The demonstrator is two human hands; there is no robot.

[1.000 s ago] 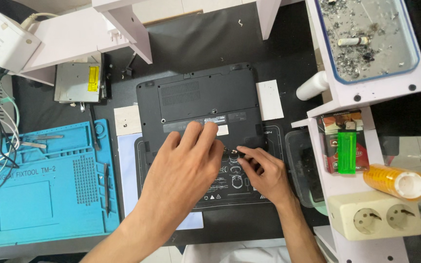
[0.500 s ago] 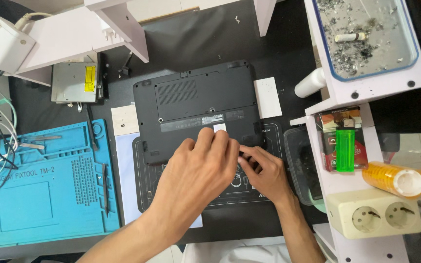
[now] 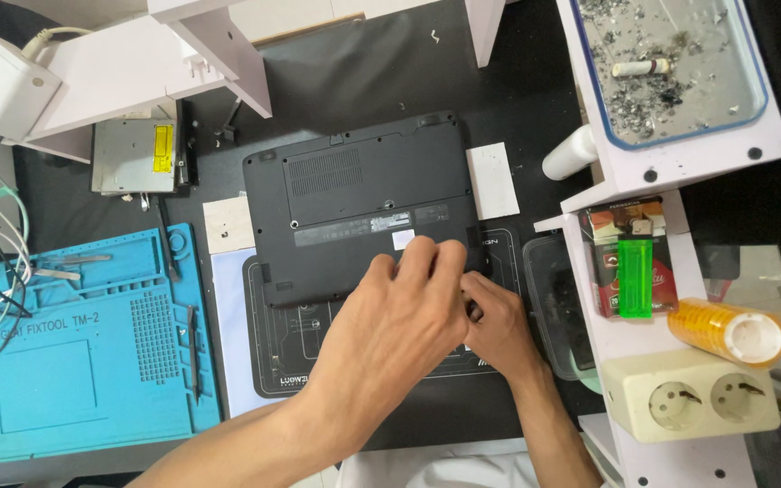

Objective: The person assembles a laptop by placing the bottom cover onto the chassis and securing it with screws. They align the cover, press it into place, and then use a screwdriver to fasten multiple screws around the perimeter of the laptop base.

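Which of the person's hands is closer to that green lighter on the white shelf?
The right hand. It rests at the laptop's near right edge, just across from the green lighter. The left hand lies beside it, farther from the lighter.

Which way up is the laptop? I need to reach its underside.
Bottom up: the laptop shows its vent grille and label stickers, with both hands at its near edge.
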